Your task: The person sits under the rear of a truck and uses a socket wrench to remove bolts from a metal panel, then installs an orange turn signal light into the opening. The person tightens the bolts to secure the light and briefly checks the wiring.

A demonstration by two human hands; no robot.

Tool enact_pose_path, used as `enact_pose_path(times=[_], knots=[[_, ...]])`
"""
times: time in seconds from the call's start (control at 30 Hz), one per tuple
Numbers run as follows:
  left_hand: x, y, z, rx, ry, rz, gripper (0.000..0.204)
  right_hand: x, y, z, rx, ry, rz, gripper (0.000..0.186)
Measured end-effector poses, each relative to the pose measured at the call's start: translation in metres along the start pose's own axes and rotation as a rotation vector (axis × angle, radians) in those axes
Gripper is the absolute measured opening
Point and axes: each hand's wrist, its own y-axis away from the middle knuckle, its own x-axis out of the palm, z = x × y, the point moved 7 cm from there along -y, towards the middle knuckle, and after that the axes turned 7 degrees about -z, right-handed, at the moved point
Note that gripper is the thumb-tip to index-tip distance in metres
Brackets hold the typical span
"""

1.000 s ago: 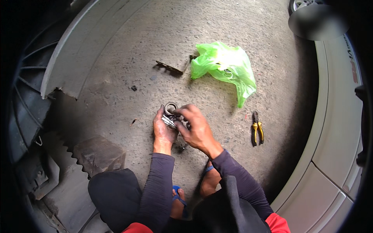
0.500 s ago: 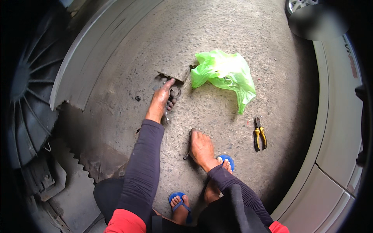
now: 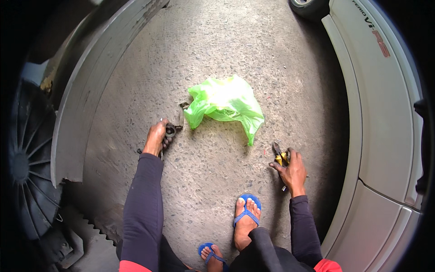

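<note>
My left hand (image 3: 157,136) is closed around metal parts, including a dark ring piece (image 3: 170,131), beside a dark slotted bracket (image 3: 183,106) on the concrete left of a crumpled light-green plastic bag (image 3: 226,104). At the right, my right hand (image 3: 292,172) has its fingers curled over the yellow-handled pliers (image 3: 277,152), gripping them at the handles. A small tool end pokes out below that palm; I cannot make out what it is.
A pale car body (image 3: 385,136) with a wheel (image 3: 306,7) runs along the right. On the left are a curved grey panel (image 3: 77,127), a black ribbed disc (image 3: 34,190) and dark metalwork. My sandalled feet (image 3: 246,217) stand at the bottom on rough concrete (image 3: 213,167).
My hands have parted: the left moved out to the left with the metal parts, the right reached rightward onto the pliers. The view has shifted, so the bag appears lower and further left.
</note>
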Motion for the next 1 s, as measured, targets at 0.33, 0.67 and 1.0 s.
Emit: enact_pose_path(times=[0.33,0.67,1.0], knots=[[-0.073,0.003,0.028,-0.185,0.398,-0.140,0.040,0.033,-0.020,0.040,0.232,-1.074,0.252,0.058],[-0.011,0.118,0.002,-0.399,0.569,0.207,0.041,0.123,-0.009,0.139,0.562,-1.399,0.859,0.027],[0.019,0.349,-0.237,-0.362,0.861,0.238,0.037,-0.112,-0.099,0.241,0.303,-1.465,0.818,0.027]])
